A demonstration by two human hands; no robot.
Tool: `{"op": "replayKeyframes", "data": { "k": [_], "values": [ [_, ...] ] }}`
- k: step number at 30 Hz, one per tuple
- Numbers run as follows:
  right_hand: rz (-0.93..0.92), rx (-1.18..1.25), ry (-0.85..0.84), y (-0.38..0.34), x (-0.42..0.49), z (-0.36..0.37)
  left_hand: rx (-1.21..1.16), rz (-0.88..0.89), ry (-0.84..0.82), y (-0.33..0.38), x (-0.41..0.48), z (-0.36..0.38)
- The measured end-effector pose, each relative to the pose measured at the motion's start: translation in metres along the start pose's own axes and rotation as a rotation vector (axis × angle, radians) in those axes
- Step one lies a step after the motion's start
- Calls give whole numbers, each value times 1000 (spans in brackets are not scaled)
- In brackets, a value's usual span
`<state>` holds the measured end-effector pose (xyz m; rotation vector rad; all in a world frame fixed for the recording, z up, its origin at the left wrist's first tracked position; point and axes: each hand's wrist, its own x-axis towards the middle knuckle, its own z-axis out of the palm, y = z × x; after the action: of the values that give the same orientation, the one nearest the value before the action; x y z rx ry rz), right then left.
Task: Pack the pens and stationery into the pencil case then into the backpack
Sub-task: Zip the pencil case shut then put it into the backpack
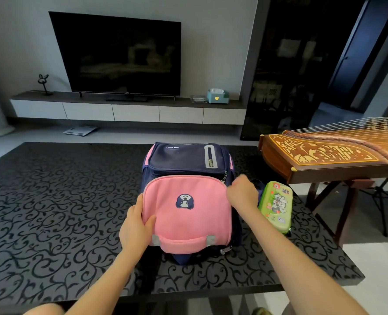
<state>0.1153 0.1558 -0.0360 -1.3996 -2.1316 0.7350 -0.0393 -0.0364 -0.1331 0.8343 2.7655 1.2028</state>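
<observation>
The backpack (187,201), pink and navy, lay flat on the dark patterned bench (52,212), pink front pocket up. Your left hand (135,230) gripped the pocket's left edge, thumb over the pink fabric. Your right hand (243,192) was closed in a fist at the pocket's upper right corner, by the zipper; what its grip held could not be made out. The green pencil case (277,206) lay zipped shut just right of the backpack. A wooden zither (324,153) stood beyond.
</observation>
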Motion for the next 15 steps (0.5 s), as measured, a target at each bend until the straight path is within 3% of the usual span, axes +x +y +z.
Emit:
{"op": "replayKeyframes", "data": {
  "k": [4, 8, 10, 13, 15],
  "values": [
    [-204, -278, 53, -61, 18, 12, -7, 50, -90, -10, 8, -12],
    [-609, -512, -90, -120, -6, 55, -5, 177, -249, -10, 9, -16],
    [-785, -584, -161, -134, -33, 85, -375, 122, -397, -16, 13, -21],
    [-844, -689, -110, -143, -61, 117, -1283, -384, -541, -29, 17, -42],
    [-952, -698, -196, -138, -73, 133, -1430, -522, -556, -39, 12, -46]
  ]
}}
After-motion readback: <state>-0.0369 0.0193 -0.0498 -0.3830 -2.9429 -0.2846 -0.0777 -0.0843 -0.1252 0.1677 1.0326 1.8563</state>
